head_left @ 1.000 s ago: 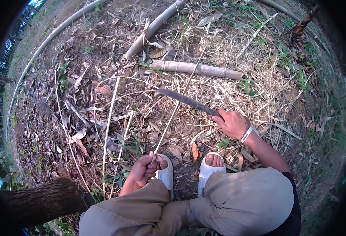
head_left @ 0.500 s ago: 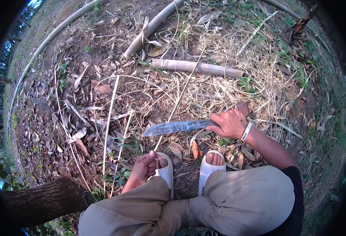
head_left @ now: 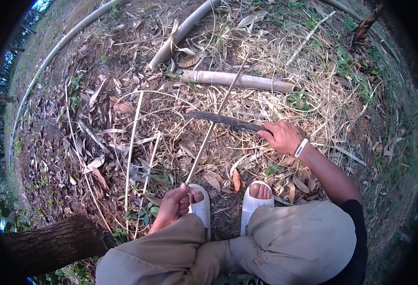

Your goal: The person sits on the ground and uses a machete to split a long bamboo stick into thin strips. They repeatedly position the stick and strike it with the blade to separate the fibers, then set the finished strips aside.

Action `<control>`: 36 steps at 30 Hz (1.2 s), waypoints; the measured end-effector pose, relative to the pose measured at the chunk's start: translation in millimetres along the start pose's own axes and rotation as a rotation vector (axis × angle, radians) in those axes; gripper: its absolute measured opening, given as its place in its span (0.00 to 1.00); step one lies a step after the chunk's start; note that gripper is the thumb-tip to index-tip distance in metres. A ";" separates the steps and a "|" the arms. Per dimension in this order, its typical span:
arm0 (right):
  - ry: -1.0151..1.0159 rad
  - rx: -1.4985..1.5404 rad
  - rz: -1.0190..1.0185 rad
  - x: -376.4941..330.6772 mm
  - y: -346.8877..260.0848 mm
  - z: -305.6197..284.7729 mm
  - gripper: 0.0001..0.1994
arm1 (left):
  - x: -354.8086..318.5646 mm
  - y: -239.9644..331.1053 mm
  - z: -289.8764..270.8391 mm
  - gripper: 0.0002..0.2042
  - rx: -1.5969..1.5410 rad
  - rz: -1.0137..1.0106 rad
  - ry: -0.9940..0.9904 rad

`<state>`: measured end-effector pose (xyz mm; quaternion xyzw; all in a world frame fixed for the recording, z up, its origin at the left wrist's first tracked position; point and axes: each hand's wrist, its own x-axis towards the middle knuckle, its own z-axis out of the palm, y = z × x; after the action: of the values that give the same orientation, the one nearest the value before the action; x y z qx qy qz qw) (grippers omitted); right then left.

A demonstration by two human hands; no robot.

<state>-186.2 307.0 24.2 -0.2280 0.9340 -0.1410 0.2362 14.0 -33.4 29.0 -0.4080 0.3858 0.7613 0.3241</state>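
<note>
Right hand [head_left: 285,137] is clamping machete [head_left: 235,122], blade crossing pale strip [head_left: 202,150] midway, contact unclear; left hand [head_left: 173,203] is pinching strip's near end, axis running forward-right.

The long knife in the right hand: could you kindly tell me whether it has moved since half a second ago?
Yes: the long knife in the right hand has moved up the picture, nearer the short bamboo piece.

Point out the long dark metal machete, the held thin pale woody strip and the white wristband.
Long dark metal machete [head_left: 234,121], head view, mid-blade.
Thin pale woody strip [head_left: 201,152], head view, lower stretch.
White wristband [head_left: 301,147], head view, outer face.
</note>
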 end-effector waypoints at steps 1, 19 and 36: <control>0.030 -0.026 0.023 3.2 1.1 2.7 0.25 | 0.3 4.1 5.6 0.19 0.018 0.010 0.031; 0.139 0.038 0.091 10.3 19.0 6.1 0.25 | -7.2 -5.7 -10.0 0.18 -0.048 -0.013 -0.064; 0.048 -0.069 -0.023 -10.3 16.7 -9.2 0.26 | -13.1 -7.4 -13.9 0.15 0.074 0.092 0.071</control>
<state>-188.8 327.8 29.7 -0.2431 0.9411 -0.1167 0.2042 31.1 -44.0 32.9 -0.4044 0.4432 0.7457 0.2898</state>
